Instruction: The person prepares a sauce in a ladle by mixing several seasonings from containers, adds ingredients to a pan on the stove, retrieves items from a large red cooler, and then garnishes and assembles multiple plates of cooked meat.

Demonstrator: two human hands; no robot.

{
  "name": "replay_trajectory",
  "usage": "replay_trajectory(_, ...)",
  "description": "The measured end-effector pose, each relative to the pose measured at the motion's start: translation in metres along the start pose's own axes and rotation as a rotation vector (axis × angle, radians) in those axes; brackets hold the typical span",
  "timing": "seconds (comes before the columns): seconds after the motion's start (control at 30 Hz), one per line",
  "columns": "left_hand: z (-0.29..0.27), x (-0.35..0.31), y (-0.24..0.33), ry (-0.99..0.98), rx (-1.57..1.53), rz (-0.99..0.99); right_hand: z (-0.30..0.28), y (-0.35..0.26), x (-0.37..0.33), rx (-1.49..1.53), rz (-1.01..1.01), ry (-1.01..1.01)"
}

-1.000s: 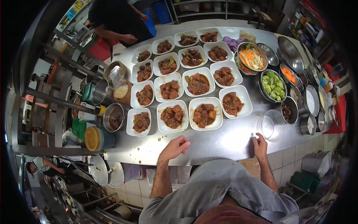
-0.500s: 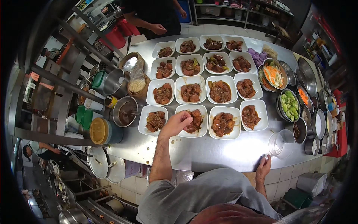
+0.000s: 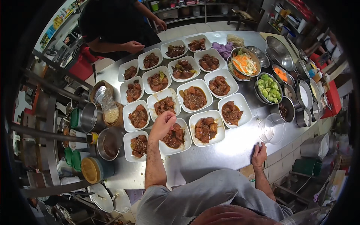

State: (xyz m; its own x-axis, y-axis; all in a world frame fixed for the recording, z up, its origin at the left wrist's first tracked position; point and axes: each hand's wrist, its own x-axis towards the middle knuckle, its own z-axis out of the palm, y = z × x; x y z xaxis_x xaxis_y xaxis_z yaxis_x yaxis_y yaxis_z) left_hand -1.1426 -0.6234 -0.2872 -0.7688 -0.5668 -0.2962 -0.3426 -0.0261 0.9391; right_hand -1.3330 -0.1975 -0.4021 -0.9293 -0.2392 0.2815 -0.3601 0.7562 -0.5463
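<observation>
My left hand [image 3: 163,124] hovers with pinched fingers where two white square bowls meet. Whatever lies between the fingertips is too small to make out. Under it, the front bowl [image 3: 188,140] holds dark glazed meat chunks [image 3: 174,137] in brown sauce; the bowl behind [image 3: 150,110] holds similar meat sprinkled with pale seeds. Several more such bowls stand in rows. At the table's near edge, my right hand [image 3: 258,155] is closed around a small white thing [image 3: 261,144] I cannot identify, beside a clear round plastic container [image 3: 273,129].
Bowls of shredded vegetables [image 3: 244,62], green vegetables [image 3: 268,89] and carrot slices [image 3: 280,73] crowd the right side. At left stand a steel pot of brown sauce [image 3: 108,144] and a yellow-lidded tub [image 3: 93,169]. Another person [image 3: 116,26] stands across the steel table [image 3: 225,150].
The view has turned, so the bowls now sit slanted and further left. My left hand has shifted from above the front-row bowl toward the bowl behind it. My right hand stays near the container.
</observation>
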Motion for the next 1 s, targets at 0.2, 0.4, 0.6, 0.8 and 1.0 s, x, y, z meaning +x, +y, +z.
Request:
replay_trajectory(0.2,0.01,0.016,0.005,-0.032,0.028,0.024,0.0,0.001,-0.001,-0.019,-0.008,0.006)
replay_trajectory(0.4,0.02,0.029,-0.003,-0.03,0.043,0.021,0.0,-0.002,0.0,-0.019,-0.02,0.008)
replay_trajectory(0.6,0.029,0.069,0.016,0.211,0.179,0.034,-0.002,0.001,-0.001,-0.022,-0.023,0.023)
replay_trajectory(0.8,0.004,0.176,-0.003,0.457,0.495,0.13,0.001,0.001,0.001,0.013,-0.054,0.024)
replay_trajectory(1.0,0.022,0.209,0.046,0.398,0.585,-0.255,-0.001,0.004,-0.001,0.004,-0.035,0.043)
